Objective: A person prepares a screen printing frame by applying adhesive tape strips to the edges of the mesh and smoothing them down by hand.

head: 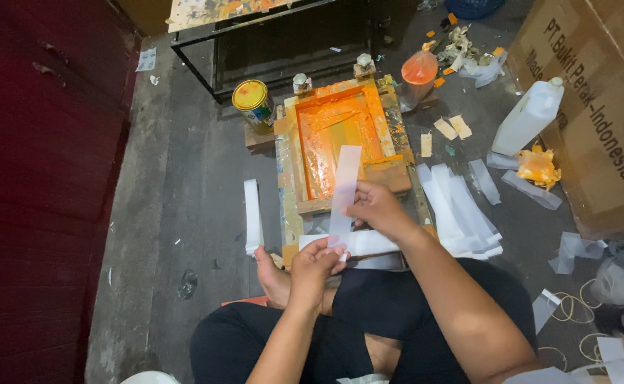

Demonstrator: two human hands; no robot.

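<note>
1. Cardboard box (596, 107), far right: cut off by the top and right edges, so only one printed face and a corner show.
2. Floor (184, 213): grey and stained; the dark red surface to the left is too plain to identify.
3. Printing frame (337, 139), far centre: a wooden rectangle with an orange-coated screen, its near edge partly hidden by the held strip.
4. White bottle (529, 117), right of the frame, standing tilted against the box.
5. Pile of strips (461, 210), right of the frame, overlapping; the count cannot be made out.
6. Paint tin (254, 103), yellow-lidded, just left of the frame's far corner.
7. Right hand (377, 208): fingers pinch the strip near its middle.
8. Left hand (315, 262): fingers clasp the strip's lower end; the fingertips are hidden beneath it.
9. White strip (344, 188): long, narrow, translucent white, held nearly upright above the frame's near edge, between both hands.
</note>
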